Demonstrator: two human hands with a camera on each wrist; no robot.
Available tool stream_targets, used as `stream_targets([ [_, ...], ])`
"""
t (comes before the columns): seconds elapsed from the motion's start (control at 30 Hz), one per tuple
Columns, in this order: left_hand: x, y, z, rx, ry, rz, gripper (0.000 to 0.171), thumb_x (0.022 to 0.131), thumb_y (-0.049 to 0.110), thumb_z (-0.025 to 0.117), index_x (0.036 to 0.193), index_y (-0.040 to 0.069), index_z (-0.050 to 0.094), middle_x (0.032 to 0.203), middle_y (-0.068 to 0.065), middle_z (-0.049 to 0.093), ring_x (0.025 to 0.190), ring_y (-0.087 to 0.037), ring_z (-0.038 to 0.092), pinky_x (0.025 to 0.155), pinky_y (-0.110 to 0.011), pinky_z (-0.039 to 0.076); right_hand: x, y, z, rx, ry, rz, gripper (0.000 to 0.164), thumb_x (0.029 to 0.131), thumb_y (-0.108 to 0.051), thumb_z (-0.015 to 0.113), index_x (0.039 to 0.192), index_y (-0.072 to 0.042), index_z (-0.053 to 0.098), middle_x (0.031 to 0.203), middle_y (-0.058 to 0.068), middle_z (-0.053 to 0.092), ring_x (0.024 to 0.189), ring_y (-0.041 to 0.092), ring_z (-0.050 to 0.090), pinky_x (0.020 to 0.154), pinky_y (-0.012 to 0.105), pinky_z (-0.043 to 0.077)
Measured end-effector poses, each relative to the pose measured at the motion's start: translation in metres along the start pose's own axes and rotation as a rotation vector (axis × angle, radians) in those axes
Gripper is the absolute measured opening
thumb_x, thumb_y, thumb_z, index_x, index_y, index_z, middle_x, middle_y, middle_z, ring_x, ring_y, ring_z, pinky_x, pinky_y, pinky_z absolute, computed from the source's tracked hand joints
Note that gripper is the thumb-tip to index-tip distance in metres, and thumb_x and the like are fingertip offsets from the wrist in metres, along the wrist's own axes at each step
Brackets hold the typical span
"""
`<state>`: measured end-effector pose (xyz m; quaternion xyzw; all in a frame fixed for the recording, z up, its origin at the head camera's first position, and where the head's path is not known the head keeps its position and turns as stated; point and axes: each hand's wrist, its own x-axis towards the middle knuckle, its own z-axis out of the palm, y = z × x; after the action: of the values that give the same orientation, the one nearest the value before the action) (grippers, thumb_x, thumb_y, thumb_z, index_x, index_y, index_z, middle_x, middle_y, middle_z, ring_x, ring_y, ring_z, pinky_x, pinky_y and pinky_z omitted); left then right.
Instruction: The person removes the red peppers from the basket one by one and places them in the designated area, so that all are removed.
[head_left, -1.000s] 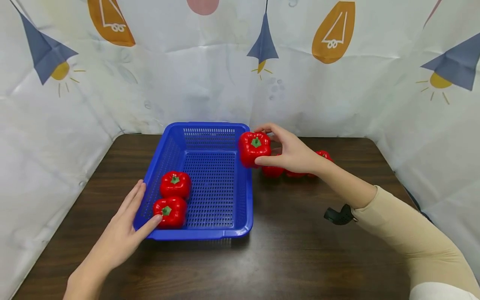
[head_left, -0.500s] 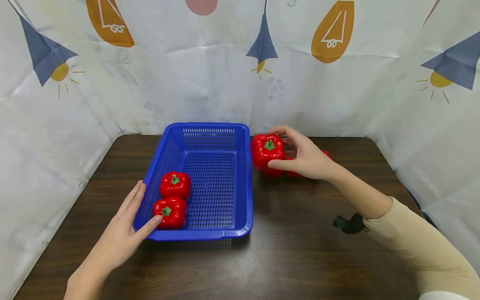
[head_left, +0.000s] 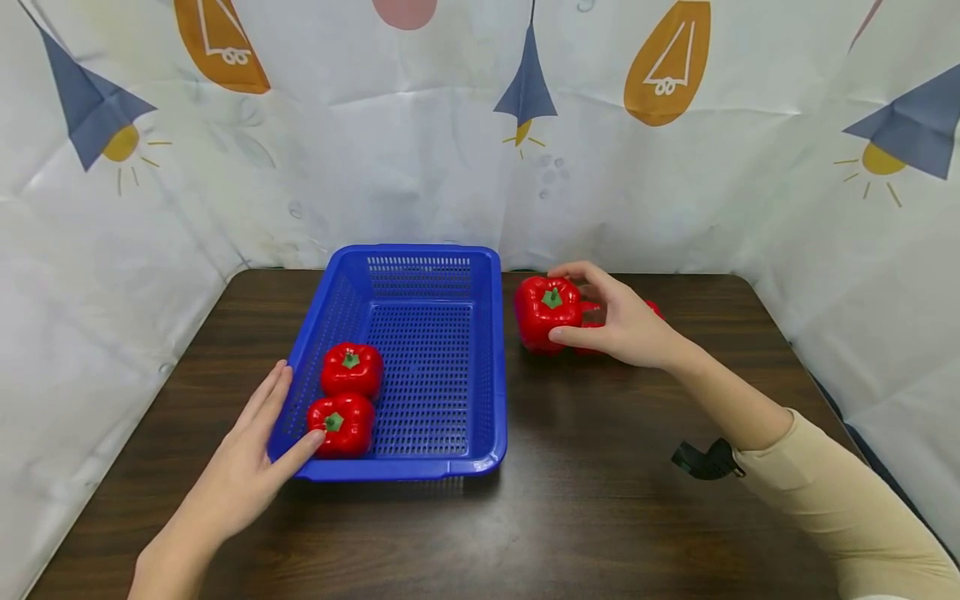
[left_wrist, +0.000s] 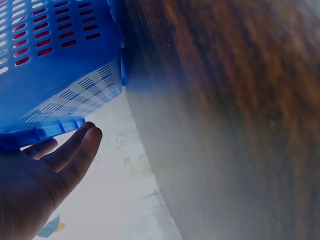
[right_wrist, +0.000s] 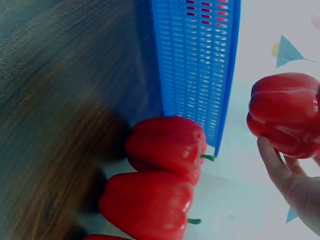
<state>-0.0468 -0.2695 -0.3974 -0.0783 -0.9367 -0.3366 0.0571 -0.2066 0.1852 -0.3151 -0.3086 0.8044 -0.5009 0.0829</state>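
Observation:
My right hand (head_left: pixel 626 327) holds a glossy red bell pepper (head_left: pixel 542 321) with a green stem, thumb in front and fingers behind. In the right wrist view this bell pepper (right_wrist: pixel 285 115) is up above the table, apart from the others. Two more red bell peppers (right_wrist: pixel 167 145) stand beside the basket there, with part of a third at the lower edge. My left hand (head_left: pixel 236 475) rests on the left front corner of the blue plastic basket (head_left: pixel 498 375), fingers straight along the rim and thumb over it. Inside sit two bell peppers (head_left: pixel 352 369), one in front of the other.
The dark wooden table (head_left: pixel 585 525) ends at a pale printed cloth (head_left: pixel 435 175) behind and on both sides. A black wrist camera (head_left: pixel 707 461) hangs from the right sleeve. My right hand partly hides the bell peppers at the back right (head_left: pixel 654 308).
My right hand has moved right and slightly toward me with the bell pepper, from the basket's right rim to over the bell peppers beside it. My left hand and the basket have stayed put.

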Motion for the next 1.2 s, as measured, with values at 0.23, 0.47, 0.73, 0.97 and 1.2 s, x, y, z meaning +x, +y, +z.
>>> stream_targets([
  [0.23, 0.0, -0.001, 0.0, 0.003, 0.005, -0.002, 0.09, 0.097, 0.033, 0.07, 0.166, 0.015, 0.016, 0.172, -0.006, 0.011, 0.151, -0.044, 0.021, 0.104, -0.077, 0.03, -0.003, 0.007, -0.002, -0.012, 0.013, 0.043, 0.064, 0.089, -0.017, 0.081, 0.144, -0.014, 0.048, 0.139, 0.003, 0.054, 0.122, 0.024, 0.058, 0.092, 0.043, 0.059],
  [0.47, 0.0, -0.001, 0.0, 0.012, 0.0, -0.005, 0.09, 0.097, 0.034, 0.07, 0.166, 0.014, 0.015, 0.171, -0.007, 0.011, 0.151, -0.044, 0.021, 0.101, -0.078, 0.033, -0.008, 0.022, -0.001, 0.002, 0.021, 0.085, 0.062, 0.089, -0.019, 0.08, 0.143, -0.016, 0.049, 0.137, 0.002, 0.054, 0.121, 0.026, 0.057, 0.09, 0.043, 0.059],
  [0.73, 0.0, 0.0, -0.001, 0.011, -0.007, -0.012, 0.09, 0.098, 0.034, 0.07, 0.166, 0.016, 0.015, 0.171, -0.008, 0.011, 0.151, -0.045, 0.022, 0.098, -0.079, 0.034, -0.014, 0.039, 0.0, 0.01, 0.021, 0.093, 0.063, 0.089, -0.019, 0.08, 0.144, -0.015, 0.048, 0.139, 0.005, 0.053, 0.121, 0.028, 0.056, 0.089, 0.041, 0.06],
  [0.97, 0.001, 0.001, -0.001, 0.016, -0.007, -0.013, 0.09, 0.097, 0.035, 0.07, 0.166, 0.017, 0.015, 0.171, -0.008, 0.011, 0.151, -0.045, 0.022, 0.097, -0.079, 0.035, -0.025, 0.048, -0.004, 0.057, 0.036, 0.14, 0.064, 0.09, -0.017, 0.08, 0.145, -0.016, 0.047, 0.141, 0.004, 0.052, 0.126, 0.029, 0.053, 0.09, 0.04, 0.059],
  [1.2, 0.001, 0.001, 0.0, 0.008, -0.002, -0.003, 0.09, 0.098, 0.034, 0.07, 0.166, 0.016, 0.015, 0.171, -0.008, 0.011, 0.151, -0.044, 0.021, 0.103, -0.078, 0.031, -0.042, 0.055, 0.003, 0.088, 0.022, 0.177, 0.066, 0.09, -0.015, 0.08, 0.146, -0.017, 0.045, 0.14, 0.007, 0.052, 0.124, 0.032, 0.055, 0.091, 0.039, 0.059],
])
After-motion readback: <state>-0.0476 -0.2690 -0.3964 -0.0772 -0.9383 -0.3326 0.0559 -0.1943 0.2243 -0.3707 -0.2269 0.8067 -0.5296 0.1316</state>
